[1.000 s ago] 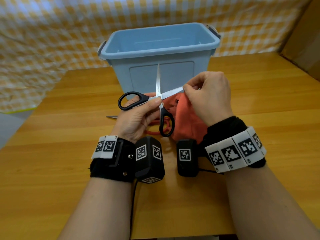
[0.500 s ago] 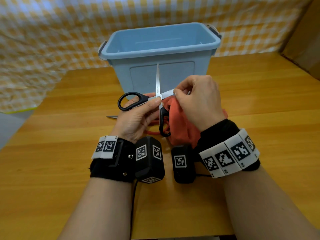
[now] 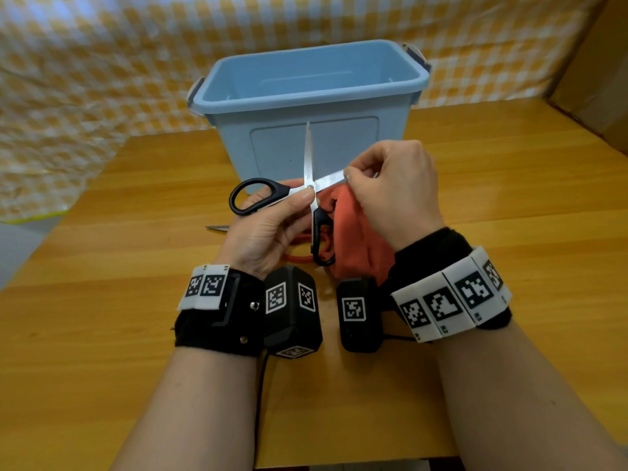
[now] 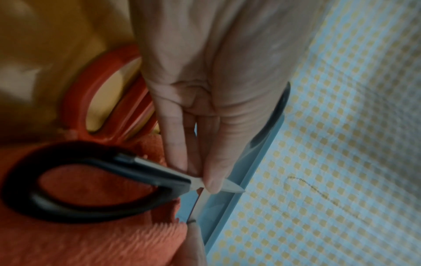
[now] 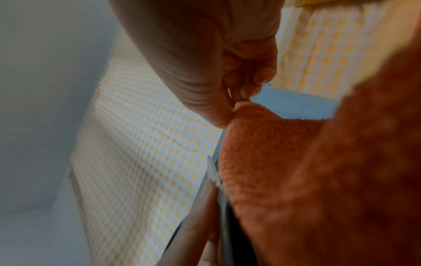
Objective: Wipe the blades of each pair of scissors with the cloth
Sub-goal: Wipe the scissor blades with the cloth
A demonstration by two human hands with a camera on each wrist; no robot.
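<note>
— What's on the wooden table [image 3: 509, 205]?
— A blue bin [image 3: 312, 130] near its far edge. In front of it, red-handled scissors [image 3: 299, 258] lie flat, blade tip pointing toward the left edge.

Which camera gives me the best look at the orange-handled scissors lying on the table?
The left wrist view: the orange-handled scissors show their handle loops large, though blurred, beside the left hand. The head view shows only a handle sliver and a blade tip left of that hand. The right wrist view shows none of them.
</note>
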